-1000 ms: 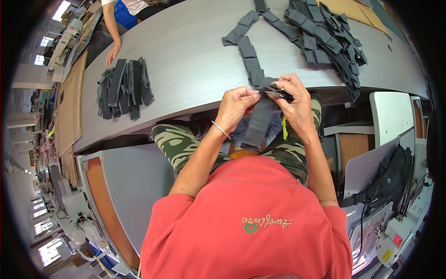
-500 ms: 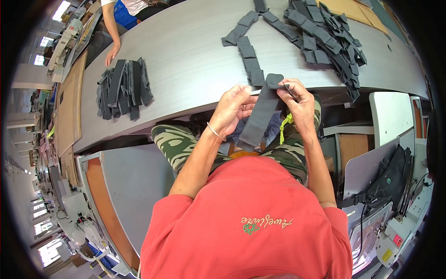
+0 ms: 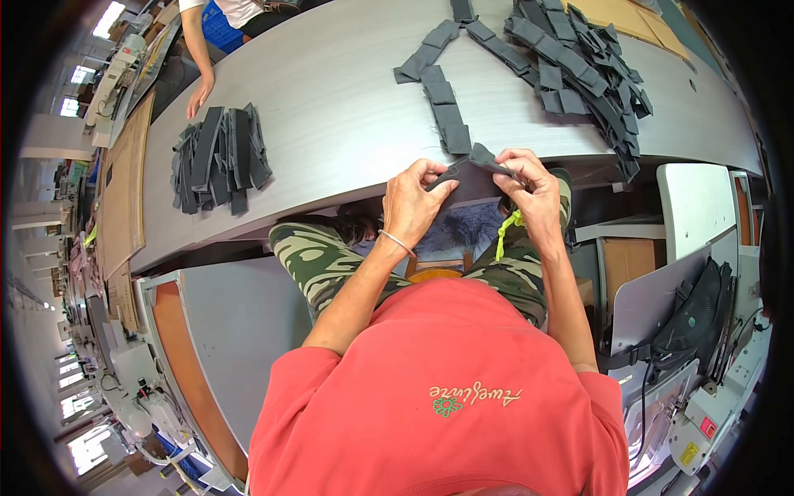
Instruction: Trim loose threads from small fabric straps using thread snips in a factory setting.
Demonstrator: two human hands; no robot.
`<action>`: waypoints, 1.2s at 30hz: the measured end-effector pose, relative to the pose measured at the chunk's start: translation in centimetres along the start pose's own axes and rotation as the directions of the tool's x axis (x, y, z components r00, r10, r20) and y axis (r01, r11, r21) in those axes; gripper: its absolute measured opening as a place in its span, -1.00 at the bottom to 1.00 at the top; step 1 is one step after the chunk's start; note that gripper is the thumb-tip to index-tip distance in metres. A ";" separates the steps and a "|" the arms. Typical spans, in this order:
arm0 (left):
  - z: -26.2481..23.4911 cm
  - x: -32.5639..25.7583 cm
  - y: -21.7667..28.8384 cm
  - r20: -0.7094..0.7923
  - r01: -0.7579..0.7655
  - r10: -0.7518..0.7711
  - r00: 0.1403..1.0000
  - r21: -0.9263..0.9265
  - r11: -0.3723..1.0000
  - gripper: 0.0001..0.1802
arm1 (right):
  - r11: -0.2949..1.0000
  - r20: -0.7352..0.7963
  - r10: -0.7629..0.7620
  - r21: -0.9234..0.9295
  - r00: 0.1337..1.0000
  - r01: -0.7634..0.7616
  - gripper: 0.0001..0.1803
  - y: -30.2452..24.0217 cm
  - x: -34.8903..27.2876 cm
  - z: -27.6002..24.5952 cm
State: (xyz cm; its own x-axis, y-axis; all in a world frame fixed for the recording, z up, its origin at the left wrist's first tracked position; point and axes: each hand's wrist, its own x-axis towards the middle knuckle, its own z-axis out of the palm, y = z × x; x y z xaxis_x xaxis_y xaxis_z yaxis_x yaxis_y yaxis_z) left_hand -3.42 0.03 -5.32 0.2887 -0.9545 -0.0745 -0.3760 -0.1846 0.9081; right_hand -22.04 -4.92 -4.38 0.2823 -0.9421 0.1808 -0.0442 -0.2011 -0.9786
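At the near edge of the table, both hands hold a dark grey fabric strip (image 3: 473, 186). My left hand (image 3: 409, 207) is closed, thumb and fingertips pinching its left side. My right hand (image 3: 536, 192) pinches the other side, fingers bent. A yellow-green cord (image 3: 507, 230) dangles below my right hand; what it is tied to is hidden there. Just beyond the strip lies a chain of folded grey fabric pieces (image 3: 445, 107), its near end close to my fingers.
A large heap of similar grey pieces (image 3: 579, 62) covers the table's (image 3: 331, 99) far right. To the left rests a pile of flat grey strips (image 3: 219, 157); another person's hand (image 3: 197, 97) touches the table beside it. A grey cabinet (image 3: 240, 314) stands left of my legs.
My left hand has moved onto the strip and now pinches it. The strip, which hung long toward my lap, is now pulled up and spread between both hands.
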 end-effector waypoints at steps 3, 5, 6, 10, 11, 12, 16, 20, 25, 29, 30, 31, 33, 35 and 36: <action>-0.2 -0.3 0.4 -0.024 -0.066 0.068 0.997 0.095 0.993 -0.79 | 0.999 0.201 -0.034 0.010 0.979 0.033 -0.85 -1.3 -0.2 -0.4; -0.3 -0.4 1.0 -0.076 -0.130 0.145 0.986 0.177 0.976 -0.82 | 0.997 0.225 0.040 0.059 0.974 -0.054 -0.81 -2.6 -0.1 -0.4; -0.2 -0.4 1.3 -0.119 -0.191 0.228 0.966 0.262 0.946 -0.84 | 0.985 0.248 0.109 0.105 0.963 -0.139 -0.76 -2.9 0.0 -0.4; 0.1 -0.6 1.9 -0.166 -0.243 0.316 0.934 0.355 0.903 -0.86 | 0.976 0.153 -0.003 -0.213 0.988 0.036 -0.68 -3.2 0.3 0.6; 0.3 -0.6 1.9 -0.193 -0.273 0.360 0.913 0.368 0.889 -0.86 | 0.977 0.151 -0.003 -0.212 0.989 0.035 -0.68 -3.4 0.4 1.0; 0.4 -0.6 1.9 -0.221 -0.299 0.401 0.889 0.382 0.874 -0.85 | 0.943 0.117 -0.070 -0.316 0.991 0.104 -0.69 -3.6 0.4 1.5; 0.6 -0.6 2.0 -0.243 -0.339 0.465 0.851 0.422 0.841 -0.86 | 0.806 0.055 -0.221 -0.552 0.974 0.214 -0.72 -3.2 0.4 2.2; 0.5 -0.6 2.1 -0.241 -0.379 0.510 0.826 0.432 0.818 -0.86 | 0.691 0.089 -0.316 -0.660 0.945 0.293 -0.82 -2.9 0.3 2.5; 0.5 -0.5 2.1 -0.240 -0.401 0.534 0.811 0.435 0.806 -0.85 | 0.633 0.088 -0.345 -0.713 0.934 0.301 -0.88 -3.1 0.2 2.8; 0.4 -0.5 2.3 -0.232 -0.413 0.550 0.802 0.450 0.792 -0.85 | 0.831 -0.022 -0.153 -0.544 0.988 0.116 -0.90 -2.8 0.1 2.6; 0.3 -0.5 2.4 -0.237 -0.410 0.548 0.802 0.449 0.794 -0.85 | 0.922 -0.076 0.002 -0.385 0.997 -0.031 -0.90 -2.7 0.0 2.4; 0.3 -0.4 2.2 -0.236 -0.411 0.549 0.802 0.449 0.794 -0.85 | 0.948 -0.074 0.019 -0.316 0.997 -0.041 -0.84 -2.2 0.1 2.0; 0.3 -0.1 1.4 -0.191 -0.328 0.367 0.910 0.208 0.921 -0.85 | 0.984 -0.106 -0.001 -0.177 0.994 -0.018 -0.82 -1.8 0.2 1.9; 0.5 0.1 1.0 -0.155 -0.261 0.243 0.958 -0.107 0.959 -0.84 | 1.000 -0.124 0.013 -0.023 0.992 -0.016 -0.73 -1.8 0.2 1.6; 0.6 0.4 0.8 -0.076 -0.151 0.131 0.988 -0.407 0.901 -0.82 | 1.000 -0.127 0.011 -0.024 0.992 -0.014 -0.73 -1.9 0.1 1.5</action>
State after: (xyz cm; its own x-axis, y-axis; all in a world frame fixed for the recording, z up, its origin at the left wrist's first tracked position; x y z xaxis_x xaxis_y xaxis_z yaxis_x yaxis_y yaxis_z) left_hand -4.15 -0.60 -4.91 0.3034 -0.9498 0.0768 -0.0239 0.0729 0.9970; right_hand -20.51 -4.23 -2.64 0.1574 -0.9707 0.1815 -0.0709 -0.1945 -0.9783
